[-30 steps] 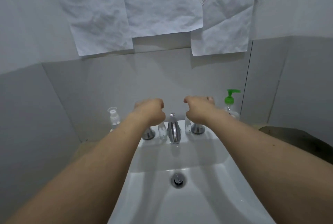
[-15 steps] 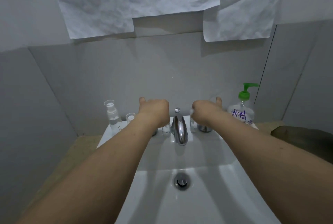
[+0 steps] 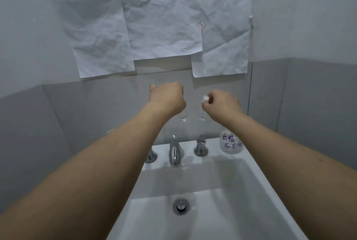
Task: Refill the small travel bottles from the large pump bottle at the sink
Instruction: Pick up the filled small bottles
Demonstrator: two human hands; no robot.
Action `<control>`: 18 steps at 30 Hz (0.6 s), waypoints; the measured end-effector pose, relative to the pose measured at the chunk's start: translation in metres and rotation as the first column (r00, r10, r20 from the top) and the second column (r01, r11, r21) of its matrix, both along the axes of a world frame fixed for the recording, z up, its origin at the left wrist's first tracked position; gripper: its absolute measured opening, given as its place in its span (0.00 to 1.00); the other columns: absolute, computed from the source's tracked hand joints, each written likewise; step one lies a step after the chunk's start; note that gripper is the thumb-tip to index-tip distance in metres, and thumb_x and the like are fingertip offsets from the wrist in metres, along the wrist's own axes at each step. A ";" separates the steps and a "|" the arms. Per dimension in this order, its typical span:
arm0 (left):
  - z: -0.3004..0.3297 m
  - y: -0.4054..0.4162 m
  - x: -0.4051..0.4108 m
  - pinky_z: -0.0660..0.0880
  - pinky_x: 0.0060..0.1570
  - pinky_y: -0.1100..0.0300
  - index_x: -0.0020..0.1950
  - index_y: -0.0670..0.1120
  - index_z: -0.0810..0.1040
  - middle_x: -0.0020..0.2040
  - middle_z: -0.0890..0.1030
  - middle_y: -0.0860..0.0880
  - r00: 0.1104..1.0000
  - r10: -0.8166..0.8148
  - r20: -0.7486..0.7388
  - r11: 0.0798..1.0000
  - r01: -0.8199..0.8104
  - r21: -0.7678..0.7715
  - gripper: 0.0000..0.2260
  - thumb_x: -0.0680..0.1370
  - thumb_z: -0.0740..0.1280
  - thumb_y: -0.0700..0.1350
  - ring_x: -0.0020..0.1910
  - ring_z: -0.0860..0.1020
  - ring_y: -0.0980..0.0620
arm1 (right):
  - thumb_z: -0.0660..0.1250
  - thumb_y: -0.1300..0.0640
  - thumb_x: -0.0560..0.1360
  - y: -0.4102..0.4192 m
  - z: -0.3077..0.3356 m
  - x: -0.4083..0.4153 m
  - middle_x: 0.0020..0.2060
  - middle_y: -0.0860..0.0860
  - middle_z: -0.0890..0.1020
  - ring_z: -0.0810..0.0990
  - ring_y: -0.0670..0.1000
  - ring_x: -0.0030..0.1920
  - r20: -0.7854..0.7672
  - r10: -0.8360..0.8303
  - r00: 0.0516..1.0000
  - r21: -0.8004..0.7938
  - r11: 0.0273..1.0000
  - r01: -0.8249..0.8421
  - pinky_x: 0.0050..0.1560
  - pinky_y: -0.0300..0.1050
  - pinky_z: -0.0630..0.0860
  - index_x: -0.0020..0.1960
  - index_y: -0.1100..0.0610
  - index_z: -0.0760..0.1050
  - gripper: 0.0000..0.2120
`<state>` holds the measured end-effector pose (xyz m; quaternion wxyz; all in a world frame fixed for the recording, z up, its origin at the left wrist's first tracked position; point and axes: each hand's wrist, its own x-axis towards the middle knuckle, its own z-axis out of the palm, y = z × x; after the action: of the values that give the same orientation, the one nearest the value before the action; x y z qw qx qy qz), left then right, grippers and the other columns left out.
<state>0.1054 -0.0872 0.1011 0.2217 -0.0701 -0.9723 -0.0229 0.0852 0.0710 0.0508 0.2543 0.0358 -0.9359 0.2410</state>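
Both hands raised above the sink (image 3: pixel 251 174), each holding one small clear travel bottle in the air over the tap (image 3: pixel 174 153). Left hand (image 3: pixel 168 98) curled round left bottle (image 3: pixel 183 117); only its base shows below the fist. Right hand (image 3: pixel 222 103) pinches right bottle (image 3: pixel 201 113) near its white cap (image 3: pixel 205 98). Pump bottle (image 3: pixel 230 143) stands on the sink's back right corner, top hidden by right forearm.

Judgement: the small bottles look light, rigid, thin-walled and slick if wet; hold at mid-body, not the cap. The pump bottle looks heavier; steady its base while pressing
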 end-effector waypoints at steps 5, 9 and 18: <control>0.011 0.062 0.016 0.70 0.61 0.50 0.53 0.45 0.81 0.52 0.81 0.44 0.990 -0.137 0.021 0.974 0.131 0.185 0.13 0.72 0.62 0.38 0.53 0.78 0.42 | 0.64 0.51 0.71 0.068 0.004 0.031 0.41 0.54 0.80 0.79 0.58 0.45 -0.045 -0.062 0.997 -0.153 0.987 0.054 0.47 0.52 0.78 0.43 0.55 0.76 0.07; -0.008 0.123 0.019 0.78 0.54 0.51 0.52 0.46 0.82 0.51 0.82 0.44 0.964 -0.259 0.060 0.941 0.237 0.243 0.12 0.72 0.64 0.39 0.51 0.80 0.42 | 0.64 0.51 0.73 0.133 -0.014 0.053 0.43 0.53 0.79 0.78 0.56 0.45 0.019 -0.168 0.986 -0.127 0.977 0.169 0.44 0.49 0.76 0.48 0.55 0.76 0.08; -0.102 0.235 -0.001 0.79 0.52 0.52 0.55 0.45 0.81 0.52 0.82 0.44 0.894 -0.380 0.235 0.910 0.317 0.267 0.12 0.74 0.64 0.38 0.51 0.80 0.44 | 0.65 0.55 0.74 0.228 -0.096 0.049 0.47 0.60 0.80 0.77 0.62 0.49 0.186 -0.281 0.941 -0.072 0.952 0.299 0.43 0.46 0.69 0.48 0.60 0.76 0.09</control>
<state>0.1043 0.1480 -0.0009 0.0798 -0.2152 -0.9564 -0.1804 0.1347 0.2992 -0.0449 0.2060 -0.1362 -0.9364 0.2493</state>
